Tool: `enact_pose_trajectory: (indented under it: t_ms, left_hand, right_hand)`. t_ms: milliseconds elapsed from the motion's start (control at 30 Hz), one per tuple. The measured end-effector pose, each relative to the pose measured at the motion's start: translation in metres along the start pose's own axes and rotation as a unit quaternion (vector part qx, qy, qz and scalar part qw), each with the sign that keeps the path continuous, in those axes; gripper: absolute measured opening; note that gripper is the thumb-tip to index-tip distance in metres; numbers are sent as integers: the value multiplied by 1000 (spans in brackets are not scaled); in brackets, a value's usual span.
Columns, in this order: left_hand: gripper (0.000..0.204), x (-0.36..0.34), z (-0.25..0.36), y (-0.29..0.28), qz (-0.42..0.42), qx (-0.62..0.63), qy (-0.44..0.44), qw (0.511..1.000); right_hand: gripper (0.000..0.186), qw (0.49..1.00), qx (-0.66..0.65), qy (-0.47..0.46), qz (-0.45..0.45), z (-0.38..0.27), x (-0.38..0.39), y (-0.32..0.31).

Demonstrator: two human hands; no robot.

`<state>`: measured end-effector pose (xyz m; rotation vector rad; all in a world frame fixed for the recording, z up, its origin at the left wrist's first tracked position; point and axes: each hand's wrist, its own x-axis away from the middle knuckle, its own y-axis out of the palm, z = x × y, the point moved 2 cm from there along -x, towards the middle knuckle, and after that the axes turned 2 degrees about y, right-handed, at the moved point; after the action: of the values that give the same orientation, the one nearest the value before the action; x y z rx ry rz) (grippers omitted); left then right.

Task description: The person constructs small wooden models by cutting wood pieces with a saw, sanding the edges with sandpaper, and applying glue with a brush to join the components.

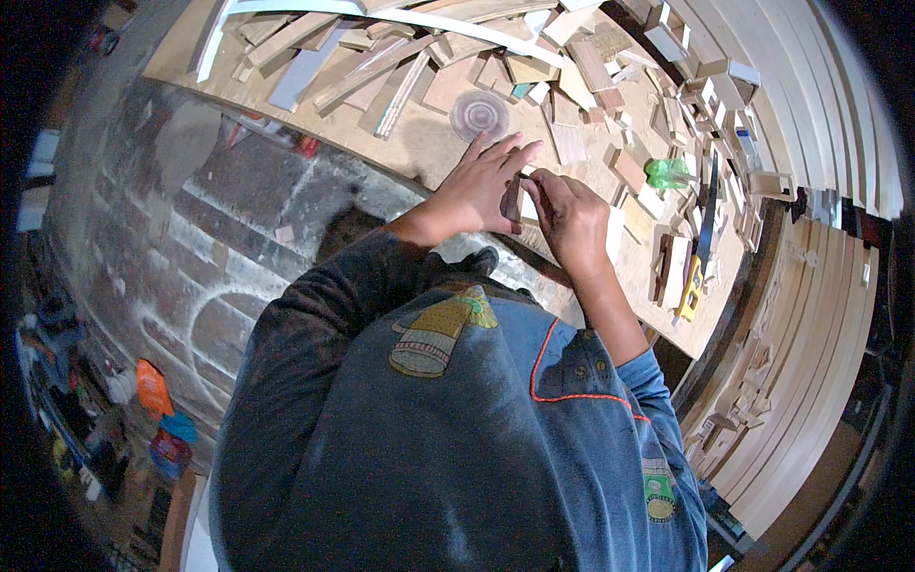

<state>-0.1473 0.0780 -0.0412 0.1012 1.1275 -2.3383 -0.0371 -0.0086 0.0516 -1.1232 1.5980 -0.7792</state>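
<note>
My left hand holds a small narrow piece of wood at the near edge of the plywood bench top, its fingers reaching over the piece and its thumb on the near side. Close against it on the right, my right hand is curled with thumb and forefinger pinched on a small dark item at the piece, too hidden to name. Just beyond my fingertips lies a round translucent disc.
Wood offcuts cover the back of the bench. At right are a green plastic object, a saw with yellow handle, and long stacked boards. A long white strip crosses the back. Orange and blue items lie lower left.
</note>
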Motion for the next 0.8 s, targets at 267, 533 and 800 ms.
enact_pose_trajectory:
  t_ms: [267, 533, 800]
  left_hand:
    - [115, -1, -4, 4, -3, 13, -2, 1000]
    - [124, -1, -10, 2, 18, 37, 13, 999]
    - [124, -1, -8, 0, -7, 44, -10, 999]
  right_hand:
    - [12, 1000, -13, 12, -1, -1, 1, 1]
    - [14, 999, -8, 40, 2, 4, 2, 0]
    - [14, 999, -9, 27, 18, 2, 0, 2]
